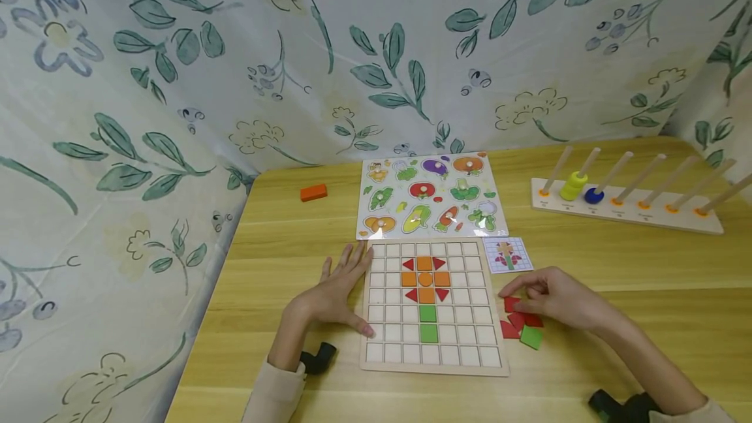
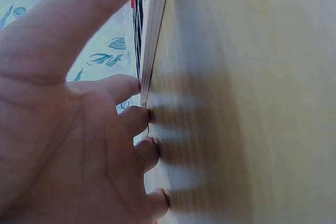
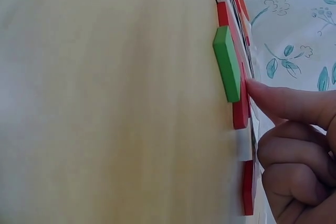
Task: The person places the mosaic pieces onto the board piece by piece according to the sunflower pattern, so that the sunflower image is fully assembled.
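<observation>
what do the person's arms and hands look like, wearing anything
Both hands are bare: no gloves or rings show on the left hand or the right hand. Each forearm ends in a beige sleeve cuff, left and right. A black wrist-worn device sits by the left wrist, another by the right.

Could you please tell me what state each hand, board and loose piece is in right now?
left hand: flat, fingers spread, resting against the grid board's left edge
right hand: fingertips on the loose red pieces
grid board: partly filled with a flower pattern
loose red pieces: off the board
green piece: untouched on the table
</observation>
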The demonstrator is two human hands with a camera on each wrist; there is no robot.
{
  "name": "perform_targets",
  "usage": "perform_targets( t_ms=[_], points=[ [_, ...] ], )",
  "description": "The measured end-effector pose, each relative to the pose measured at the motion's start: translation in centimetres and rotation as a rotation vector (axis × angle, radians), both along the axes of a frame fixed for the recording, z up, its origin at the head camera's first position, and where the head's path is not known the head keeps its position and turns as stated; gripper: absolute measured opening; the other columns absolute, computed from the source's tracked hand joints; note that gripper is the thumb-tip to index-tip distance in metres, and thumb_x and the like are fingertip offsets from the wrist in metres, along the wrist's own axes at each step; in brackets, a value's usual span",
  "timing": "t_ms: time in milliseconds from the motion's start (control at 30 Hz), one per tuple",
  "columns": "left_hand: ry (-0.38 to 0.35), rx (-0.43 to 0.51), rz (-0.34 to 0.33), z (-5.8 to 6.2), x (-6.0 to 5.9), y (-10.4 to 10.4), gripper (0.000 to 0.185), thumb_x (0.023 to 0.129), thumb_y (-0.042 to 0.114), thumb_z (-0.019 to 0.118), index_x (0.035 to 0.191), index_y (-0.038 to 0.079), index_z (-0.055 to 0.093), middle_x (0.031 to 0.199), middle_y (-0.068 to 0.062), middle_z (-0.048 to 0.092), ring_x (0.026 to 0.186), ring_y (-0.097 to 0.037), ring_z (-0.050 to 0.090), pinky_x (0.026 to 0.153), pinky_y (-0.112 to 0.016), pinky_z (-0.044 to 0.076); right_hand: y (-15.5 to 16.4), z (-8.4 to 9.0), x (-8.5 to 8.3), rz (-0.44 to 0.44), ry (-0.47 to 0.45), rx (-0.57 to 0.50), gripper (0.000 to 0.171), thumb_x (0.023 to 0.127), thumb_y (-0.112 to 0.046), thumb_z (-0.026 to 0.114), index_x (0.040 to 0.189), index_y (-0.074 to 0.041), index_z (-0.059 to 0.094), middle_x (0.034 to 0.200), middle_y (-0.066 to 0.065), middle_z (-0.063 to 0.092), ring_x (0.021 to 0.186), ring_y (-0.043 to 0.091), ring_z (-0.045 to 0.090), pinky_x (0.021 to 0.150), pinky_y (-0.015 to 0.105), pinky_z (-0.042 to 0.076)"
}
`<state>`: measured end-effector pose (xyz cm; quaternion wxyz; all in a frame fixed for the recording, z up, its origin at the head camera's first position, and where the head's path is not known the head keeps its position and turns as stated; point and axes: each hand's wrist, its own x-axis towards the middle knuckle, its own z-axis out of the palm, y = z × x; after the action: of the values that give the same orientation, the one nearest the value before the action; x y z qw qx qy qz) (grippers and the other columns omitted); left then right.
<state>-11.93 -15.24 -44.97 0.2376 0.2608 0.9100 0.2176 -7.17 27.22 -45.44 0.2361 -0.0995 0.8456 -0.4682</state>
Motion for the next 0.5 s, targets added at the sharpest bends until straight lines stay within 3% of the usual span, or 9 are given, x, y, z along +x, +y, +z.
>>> perform_targets(
  t_ms=[200, 500],
  points=[
    [-0.001, -0.005, -0.001, 0.1, 0.0, 0.0, 0.145, 0.065, 0.051, 0.095, 0.168, 0.016, 0.000, 0.174, -0.008, -0.018, 0.161, -0.035, -0.017, 0.126, -0.068, -0.010, 0.3, 0.4, -0.4, 0.004, -0.003, 0.049, 0.022, 0.092, -0.018, 0.077, 0.111, -0.008, 0.077, 0.063, -0.006, 0.036, 0.056, 0.006, 0.034, 0.050, 0.023, 0.027],
    [-0.001, -0.001, -0.003, 0.0, 0.0, 0.0, 0.145, 0.065, 0.052, 0.095, 0.168, 0.016, -0.001, 0.174, -0.007, -0.018, 0.161, -0.034, -0.017, 0.126, -0.068, -0.010, 1.3, 0.9, -0.5, 0.079, -0.081, 0.017, 0.024, 0.096, -0.011, 0.071, 0.119, -0.004, 0.074, 0.065, -0.005, 0.036, 0.058, 0.007, 0.036, 0.053, 0.024, 0.028]
  ],
)
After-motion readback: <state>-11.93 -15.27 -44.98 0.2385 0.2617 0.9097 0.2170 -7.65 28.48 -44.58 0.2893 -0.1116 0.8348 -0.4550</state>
